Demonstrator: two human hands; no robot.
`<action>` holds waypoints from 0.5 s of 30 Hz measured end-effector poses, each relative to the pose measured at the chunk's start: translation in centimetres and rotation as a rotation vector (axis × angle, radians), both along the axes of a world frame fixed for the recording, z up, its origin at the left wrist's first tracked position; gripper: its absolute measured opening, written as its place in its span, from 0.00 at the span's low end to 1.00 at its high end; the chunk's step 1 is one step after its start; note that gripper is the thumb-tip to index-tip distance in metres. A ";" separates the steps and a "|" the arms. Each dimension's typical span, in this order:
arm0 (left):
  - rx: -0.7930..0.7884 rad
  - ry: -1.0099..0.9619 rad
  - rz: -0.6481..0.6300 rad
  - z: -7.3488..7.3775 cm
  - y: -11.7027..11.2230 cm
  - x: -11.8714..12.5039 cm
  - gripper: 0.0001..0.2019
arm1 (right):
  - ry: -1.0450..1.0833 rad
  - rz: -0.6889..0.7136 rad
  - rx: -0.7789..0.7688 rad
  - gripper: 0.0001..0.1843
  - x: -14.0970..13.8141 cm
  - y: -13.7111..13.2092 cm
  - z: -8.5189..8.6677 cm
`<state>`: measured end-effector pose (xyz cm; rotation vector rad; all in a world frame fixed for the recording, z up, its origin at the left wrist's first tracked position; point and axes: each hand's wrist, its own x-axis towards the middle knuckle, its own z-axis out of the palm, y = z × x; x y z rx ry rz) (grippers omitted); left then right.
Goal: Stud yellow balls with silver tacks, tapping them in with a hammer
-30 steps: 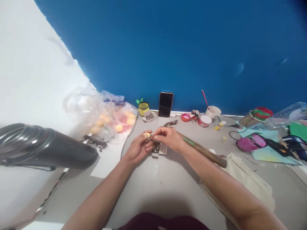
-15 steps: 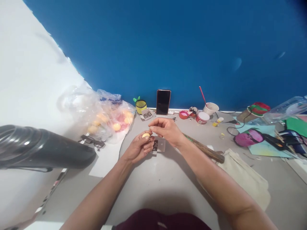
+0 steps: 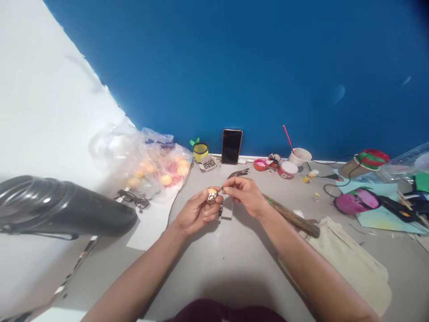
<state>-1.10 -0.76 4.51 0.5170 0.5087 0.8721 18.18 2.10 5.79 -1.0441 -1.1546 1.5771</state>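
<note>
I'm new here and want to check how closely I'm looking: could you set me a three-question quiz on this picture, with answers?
1. Which of the person's hands holds the metal-studded ball?
2. True or false: the smartphone stands on end in front of the blue wall.
3. What colour is the stick rising from the white cup? A) green B) red C) yellow

Key:
1. The left hand.
2. True.
3. B.
</note>
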 end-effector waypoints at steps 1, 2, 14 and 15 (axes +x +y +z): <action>-0.001 0.005 -0.010 0.0 0.0 0.2 0.16 | -0.002 0.000 -0.001 0.18 0.0 -0.1 -0.1; -0.002 0.010 -0.015 0.0 0.0 0.3 0.16 | -0.005 0.001 0.008 0.18 -0.1 -0.3 -0.1; 0.344 0.551 0.166 -0.3 -1.0 0.5 0.21 | 0.039 0.028 0.030 0.15 -0.8 -0.6 -0.1; 0.357 0.567 0.181 -0.6 -1.0 0.4 0.20 | 0.043 0.031 0.025 0.15 -0.9 -0.6 -0.2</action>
